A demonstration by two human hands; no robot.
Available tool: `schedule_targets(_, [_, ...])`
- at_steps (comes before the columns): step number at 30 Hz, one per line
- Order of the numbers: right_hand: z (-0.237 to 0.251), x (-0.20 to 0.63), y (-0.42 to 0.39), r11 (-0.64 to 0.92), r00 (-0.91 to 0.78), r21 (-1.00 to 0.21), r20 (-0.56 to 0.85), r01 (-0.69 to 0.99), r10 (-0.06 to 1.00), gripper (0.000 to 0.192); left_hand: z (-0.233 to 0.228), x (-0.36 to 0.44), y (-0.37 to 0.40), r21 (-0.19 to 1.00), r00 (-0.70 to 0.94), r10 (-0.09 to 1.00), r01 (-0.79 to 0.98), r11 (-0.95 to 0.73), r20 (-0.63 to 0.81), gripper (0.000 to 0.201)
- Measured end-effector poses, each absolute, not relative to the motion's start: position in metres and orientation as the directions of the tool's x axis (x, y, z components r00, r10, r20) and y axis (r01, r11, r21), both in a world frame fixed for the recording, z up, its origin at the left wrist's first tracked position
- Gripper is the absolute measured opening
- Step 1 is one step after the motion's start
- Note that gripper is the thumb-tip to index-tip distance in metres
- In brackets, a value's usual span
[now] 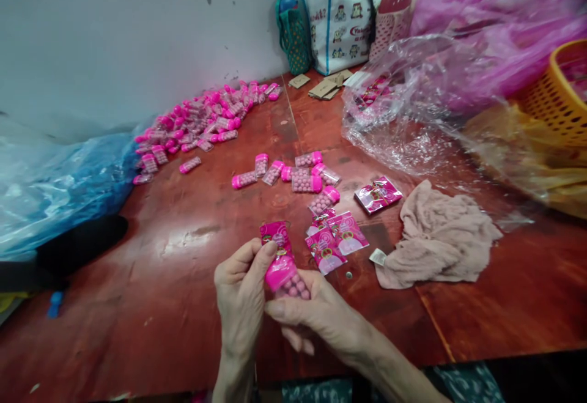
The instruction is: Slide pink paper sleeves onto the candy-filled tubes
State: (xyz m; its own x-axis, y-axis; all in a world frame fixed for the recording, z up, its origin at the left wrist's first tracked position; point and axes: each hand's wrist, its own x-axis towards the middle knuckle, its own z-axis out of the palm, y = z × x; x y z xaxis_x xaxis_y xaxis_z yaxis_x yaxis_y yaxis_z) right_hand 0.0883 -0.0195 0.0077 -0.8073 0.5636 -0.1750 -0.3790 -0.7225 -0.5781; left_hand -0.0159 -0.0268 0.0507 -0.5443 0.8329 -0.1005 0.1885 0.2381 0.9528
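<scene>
Here at the near side of the bench (160,305), the left hand (239,287) has its fingers pinched closed on a pink printed packet (278,235), right against a pink-capped bottle (295,287); the right hand (328,311) curls its fingers snugly round that bottle! Spare packets (347,233) lie just right, loose bottles (303,181) beyond, a heaped pile (208,115) far left.

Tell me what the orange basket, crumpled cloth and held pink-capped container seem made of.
Orange basket: likely moulded plastic, smooth, with regular perforations.
Crumpled cloth: matte, soft-looking fabric, fibre unclear; it bunches in folds.
Pink-capped container: probably plastic, its body see-through, showing pink balls.
</scene>
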Motion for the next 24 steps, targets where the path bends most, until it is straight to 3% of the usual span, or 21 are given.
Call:
schedule_targets(5, [0.007,0.085,-0.021,-0.669,-0.752,-0.629,-0.196,-0.396,0.629,0.019,0.049,-0.012,-0.029,0.965,-0.586,0.802,0.126,0.229,-0.114,0.024])
schedule_targets(13, [0.006,0.093,-0.013,-0.570,-0.768,-0.769,-0.169,-0.290,0.618,0.015,0.041,-0.018,-0.019,0.917,-0.525,0.765,-0.335,0.218,-0.373,0.019])
schedule_targets(19, [0.006,0.096,-0.012,-0.488,-0.782,-0.849,-0.159,-0.202,0.602,0.013,0.039,-0.021,-0.015,0.904,-0.504,0.767,-0.362,0.229,-0.396,0.019])
schedule_targets(24, [0.009,0.100,-0.010,-0.414,-0.836,-0.905,-0.152,-0.096,0.527,0.020,0.036,-0.028,-0.008,0.944,-0.547,0.779,-0.279,0.176,-0.306,0.013])
